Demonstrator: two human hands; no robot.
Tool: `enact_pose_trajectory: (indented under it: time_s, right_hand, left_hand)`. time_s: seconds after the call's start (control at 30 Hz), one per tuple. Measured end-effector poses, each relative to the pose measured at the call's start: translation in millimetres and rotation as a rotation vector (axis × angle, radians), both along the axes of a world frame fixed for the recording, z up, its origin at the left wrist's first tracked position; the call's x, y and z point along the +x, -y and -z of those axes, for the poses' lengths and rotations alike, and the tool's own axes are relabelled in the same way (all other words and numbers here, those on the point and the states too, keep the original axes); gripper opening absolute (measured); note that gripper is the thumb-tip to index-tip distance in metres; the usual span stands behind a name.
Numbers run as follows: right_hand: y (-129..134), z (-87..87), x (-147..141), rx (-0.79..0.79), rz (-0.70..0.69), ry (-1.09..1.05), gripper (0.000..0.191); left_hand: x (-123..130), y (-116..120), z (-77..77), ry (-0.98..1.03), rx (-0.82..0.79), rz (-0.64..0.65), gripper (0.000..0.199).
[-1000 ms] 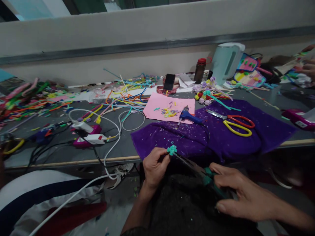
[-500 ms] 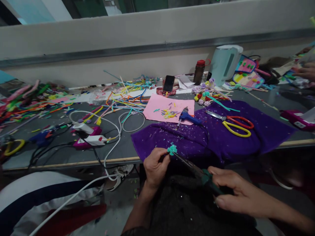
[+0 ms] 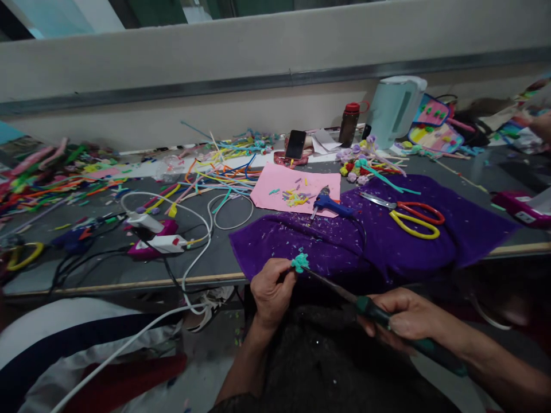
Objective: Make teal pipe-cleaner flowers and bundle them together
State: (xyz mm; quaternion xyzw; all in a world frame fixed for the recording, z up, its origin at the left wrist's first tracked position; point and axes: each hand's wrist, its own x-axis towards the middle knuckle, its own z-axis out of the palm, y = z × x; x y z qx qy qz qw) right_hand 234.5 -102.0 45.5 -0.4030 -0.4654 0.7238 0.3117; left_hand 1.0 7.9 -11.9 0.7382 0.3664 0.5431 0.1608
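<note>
1. Turquoise, fuzzy, flower-like small piece [image 3: 300,263]: held up at the near edge of a purple cloth, between the person's two hands.
2. Left hand [image 3: 272,293]: thumb and forefinger pinched on the turquoise piece.
3. Right hand [image 3: 402,318]: wrapped around long-nosed metal pliers with dark green handles [image 3: 373,311]. The plier tips meet the turquoise piece at its right side; whether they grip it, I cannot tell.
4. Purple cloth [image 3: 467,223]: spread over the front of a dark grey counter [image 3: 235,249] and sprinkled with tiny pale scraps.
5. Metal scissors with one red and one yellow handle [image 3: 392,207]: lying on the cloth, blades partly spread.
6. Blue glue gun [image 3: 333,205]: lying across the edge of a pink sheet [image 3: 266,188] that carries small coloured clippings.
7. Behind these: a black-screened phone [image 3: 295,144], a dark bottle with a red lid [image 3: 349,127] and a pale mint kettle [image 3: 394,112].
</note>
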Motion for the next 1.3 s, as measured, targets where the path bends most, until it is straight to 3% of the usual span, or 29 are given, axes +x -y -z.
enact_pose_trajectory:
  time_s: [0.13, 0.27, 0.5, 0.73, 1.07, 1.3]
  right_hand:
    - [-0.9, 6.1, 0.3, -0.138, 0.022, -0.085, 0.043]
    - [-3.9, 5.4, -1.0, -0.104, 0.012, -0.147, 0.044]
    - [2.0, -6.8, -3.2, 0.385, -0.027, 0.289, 0.032]
    - [14.7, -0.5, -19.3, 0.640, 0.006, 0.621, 0.013]
    - [16.3, 8.4, -22.5, 0.710, -0.004, 0.852, 0.013]
    - [14.1, 3.5, -23.2, 0.736, -0.043, 0.903, 0.012]
  left_hand:
    - [-0.7, 0.4, 1.5, 0.005, 0.000, 0.003, 0.011]
    - [-0.3, 0.3, 2.7, 0.025, -0.043, 0.001, 0.010]
    - [0.2, -2.0, -5.4, 0.094, -0.332, -0.006, 0.005]
    - [-0.7, 0.6, -9.7, 0.210, -0.532, 0.019, 0.009]
    - [1.1, 2.2, -5.4, 0.094, -0.404, 0.018, 0.007]
    - [1.5, 2.6, -5.1, 0.021, -0.335, 0.010, 0.004]
